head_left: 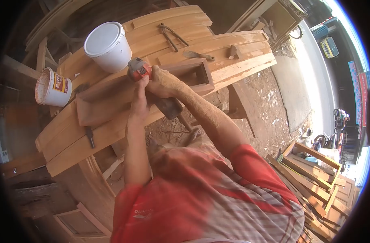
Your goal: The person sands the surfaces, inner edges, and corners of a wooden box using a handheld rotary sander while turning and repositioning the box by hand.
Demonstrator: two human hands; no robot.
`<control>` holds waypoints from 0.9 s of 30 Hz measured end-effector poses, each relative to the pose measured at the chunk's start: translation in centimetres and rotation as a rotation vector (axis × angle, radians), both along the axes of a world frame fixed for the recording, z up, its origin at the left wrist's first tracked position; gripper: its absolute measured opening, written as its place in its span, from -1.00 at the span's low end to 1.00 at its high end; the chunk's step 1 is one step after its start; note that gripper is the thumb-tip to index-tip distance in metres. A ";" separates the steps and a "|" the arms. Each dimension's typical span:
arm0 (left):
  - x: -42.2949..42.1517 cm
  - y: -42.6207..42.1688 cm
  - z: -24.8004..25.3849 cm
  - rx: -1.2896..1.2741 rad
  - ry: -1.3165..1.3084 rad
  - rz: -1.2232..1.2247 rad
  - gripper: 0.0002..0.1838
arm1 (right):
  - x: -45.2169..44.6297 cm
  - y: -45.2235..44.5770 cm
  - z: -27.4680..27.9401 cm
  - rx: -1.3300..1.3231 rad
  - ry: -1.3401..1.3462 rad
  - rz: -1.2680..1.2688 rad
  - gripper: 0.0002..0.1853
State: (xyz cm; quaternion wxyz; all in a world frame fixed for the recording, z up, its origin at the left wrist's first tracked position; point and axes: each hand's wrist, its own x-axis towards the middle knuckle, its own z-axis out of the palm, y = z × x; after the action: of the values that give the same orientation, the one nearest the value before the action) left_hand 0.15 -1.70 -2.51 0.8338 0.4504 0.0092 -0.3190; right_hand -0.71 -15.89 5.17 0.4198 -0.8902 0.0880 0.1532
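Both my hands are at a red and grey power tool (pixel 139 69), which looks like a sander; its exact kind is partly hidden. My right hand (pixel 164 82) wraps around its body with closed fingers. Close beside it, my left hand (pixel 140 95) grips the tool's near side, fingers partly hidden. A dark bag-like part (pixel 169 107) hangs below my right forearm. The tool is over a long, open wooden box (pixel 84 113), whose right end (pixel 209 77) shows a hollow inside. This box lies across wooden boards (pixel 67 139).
A lidded white bucket (pixel 108 46) and a smaller labelled bucket (pixel 57 87) stand at left. Pincers (pixel 170 36), a scraper (pixel 201 56), a wood block (pixel 235 52) and a dark-handled tool (pixel 90 137) lie on the boards. Wooden frames (pixel 314 174) are piled at lower right.
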 end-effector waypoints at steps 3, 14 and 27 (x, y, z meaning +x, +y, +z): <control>0.0 -6.3 0.9 0.023 -0.034 -0.053 -0.31 | -1.1 -5.7 -0.6 0.001 -0.120 -0.082 -0.23; -16.8 -25.4 5.8 -0.204 0.016 -0.054 -0.58 | -15.6 -26.6 4.5 0.152 -0.083 0.151 -0.31; -19.9 -29.6 1.5 -0.303 0.214 0.184 -0.60 | -14.1 -30.1 1.2 -0.105 0.092 0.427 -0.28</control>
State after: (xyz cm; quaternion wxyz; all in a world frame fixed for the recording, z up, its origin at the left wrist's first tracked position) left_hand -19.74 -31.31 -0.99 0.9120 0.2805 0.0907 -0.2853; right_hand -14.77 -46.04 6.32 0.3263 -0.9014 -0.0758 0.2742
